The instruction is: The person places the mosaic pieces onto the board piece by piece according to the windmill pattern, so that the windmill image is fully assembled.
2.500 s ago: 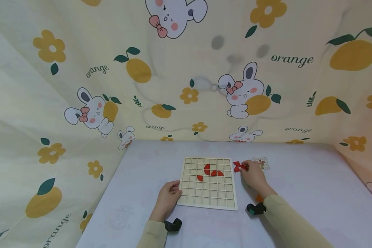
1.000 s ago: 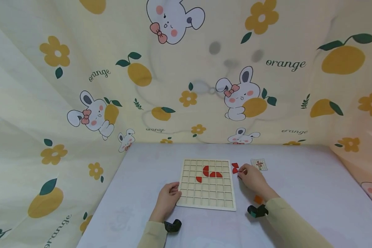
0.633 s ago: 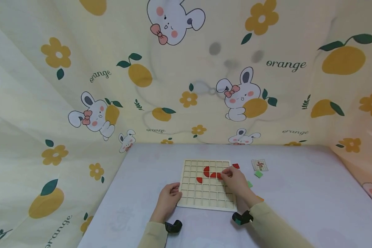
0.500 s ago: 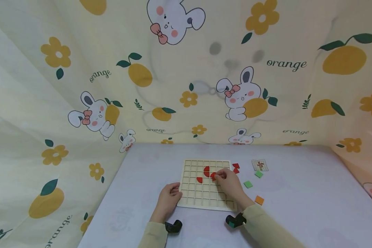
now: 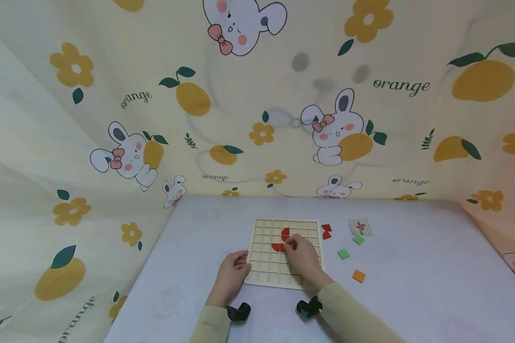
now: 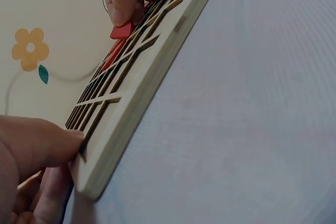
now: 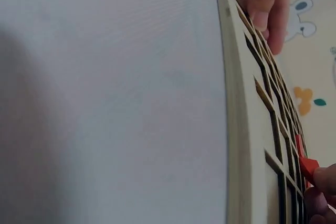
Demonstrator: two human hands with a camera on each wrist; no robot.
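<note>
— What's the biggest thing in front of you?

— The printed curtain (image 5: 257, 95), cream with rabbits, oranges and yellow flowers, hanging round three sides of a pale desk (image 5: 412, 267). The wooden grid board (image 5: 263, 228) lies flat in the middle of the desk, at its near edge.

— And the person?

— Seated at the near side, in pale yellow sleeves. The left hand (image 5: 231, 276) rests at the board's near left corner; the left wrist view shows its thumb (image 6: 37, 142) on the top face at the corner and its fingers tucked under the edge, so it grips the corner. The right hand (image 5: 302, 259) lies over the middle of the board, its fingers (image 5: 291, 244) drawn together at the tips and pinching a red piece (image 6: 122, 30) (the left wrist view shows it best, a flat red corner peeking from under the fingertip, tilted just above the grid).

— Anything already in the board?

— Red quarter-round pieces (image 5: 282, 239), set in cells near the centre, right by the fingertips.

— And off the board?

— Two loose red pieces (image 5: 326, 231) just beside the right edge. Further right, a small pattern card (image 5: 360, 226), two green square tiles (image 5: 350, 247) and one orange square tile (image 5: 358, 276), all lying flat and apart from each other.
</note>
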